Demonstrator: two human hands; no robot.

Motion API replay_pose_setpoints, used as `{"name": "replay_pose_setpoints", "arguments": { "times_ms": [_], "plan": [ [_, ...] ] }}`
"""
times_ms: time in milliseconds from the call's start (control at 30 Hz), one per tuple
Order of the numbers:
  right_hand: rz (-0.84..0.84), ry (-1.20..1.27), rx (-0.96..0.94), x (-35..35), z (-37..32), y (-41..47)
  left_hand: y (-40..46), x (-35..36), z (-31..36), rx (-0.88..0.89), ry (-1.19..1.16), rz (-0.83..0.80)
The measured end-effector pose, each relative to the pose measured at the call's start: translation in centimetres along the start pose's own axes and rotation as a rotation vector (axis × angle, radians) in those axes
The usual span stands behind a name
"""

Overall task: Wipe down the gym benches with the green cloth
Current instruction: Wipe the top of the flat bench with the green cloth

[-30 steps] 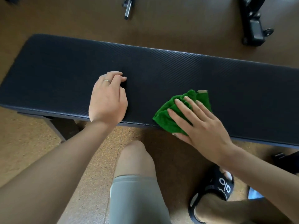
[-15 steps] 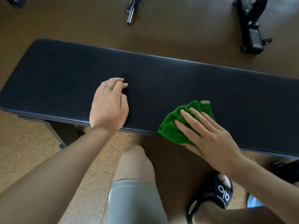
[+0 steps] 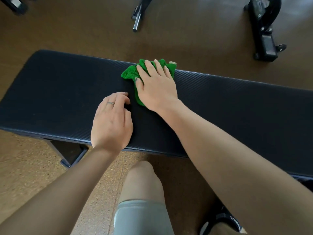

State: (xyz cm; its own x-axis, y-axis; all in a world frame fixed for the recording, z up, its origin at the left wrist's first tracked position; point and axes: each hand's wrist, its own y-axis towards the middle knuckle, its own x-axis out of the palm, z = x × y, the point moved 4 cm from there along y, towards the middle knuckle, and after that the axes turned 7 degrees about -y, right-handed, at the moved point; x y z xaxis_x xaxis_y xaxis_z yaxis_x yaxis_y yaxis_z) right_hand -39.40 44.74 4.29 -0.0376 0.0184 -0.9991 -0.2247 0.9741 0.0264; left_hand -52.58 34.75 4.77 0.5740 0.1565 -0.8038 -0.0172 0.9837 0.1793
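A long black padded gym bench (image 3: pixel 237 106) runs across the view from left to right. A bunched green cloth (image 3: pixel 130 72) lies at the bench's far edge, near the middle. My right hand (image 3: pixel 157 87) presses flat on the cloth with straight, spread fingers, covering most of it. Just to its left, my left hand (image 3: pixel 111 124) rests palm down on the bench's near half, a ring on one finger and the fingertips bent against the pad.
Beyond the bench, on the brown floor, stand a black machine base (image 3: pixel 264 31) at the top right and a metal bar end (image 3: pixel 136 22) at the top middle. The bench's leg (image 3: pixel 71 155) shows below its near edge. My knee (image 3: pixel 142 184) is just in front.
My right hand has slid the cloth from the bench's near edge across to the far edge. The left hand stays planted on the pad.
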Motion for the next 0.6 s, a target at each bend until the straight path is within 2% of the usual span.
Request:
{"name": "replay_pose_setpoints", "arguments": {
  "times_ms": [67,133,200,267,333,400,500,600],
  "plan": [
    [-0.013,0.01,0.017,-0.2,-0.8,0.9,0.0,0.1,-0.1,0.006,0.012,-0.003],
    [-0.023,0.014,-0.052,-0.6,-0.8,1.0,-0.1,0.0,-0.2,0.008,0.011,-0.002],
    [0.035,-0.014,-0.055,-0.8,2.4,0.3,-0.1,0.1,-0.3,0.007,0.005,-0.009],
    [0.076,-0.051,0.083,-1.1,8.6,-0.5,0.0,0.0,-0.3,-0.008,0.001,-0.008],
    [-0.009,-0.081,0.27,-1.3,15.3,-2.2,0.0,0.1,-0.2,-0.006,0.004,0.002],
    [-0.067,-0.091,0.39,-1.6,18.4,-3.7,-0.1,0.2,-0.1,0.005,0.001,0.015],
    [-0.026,-0.112,0.446,-1.2,15.6,-2.8,-0.1,0.3,0.0,0.019,0.004,0.028],
    [0.02,-0.104,0.342,-0.6,8.3,-0.8,0.0,0.3,0.1,0.019,0.005,0.025]
  ]
}}
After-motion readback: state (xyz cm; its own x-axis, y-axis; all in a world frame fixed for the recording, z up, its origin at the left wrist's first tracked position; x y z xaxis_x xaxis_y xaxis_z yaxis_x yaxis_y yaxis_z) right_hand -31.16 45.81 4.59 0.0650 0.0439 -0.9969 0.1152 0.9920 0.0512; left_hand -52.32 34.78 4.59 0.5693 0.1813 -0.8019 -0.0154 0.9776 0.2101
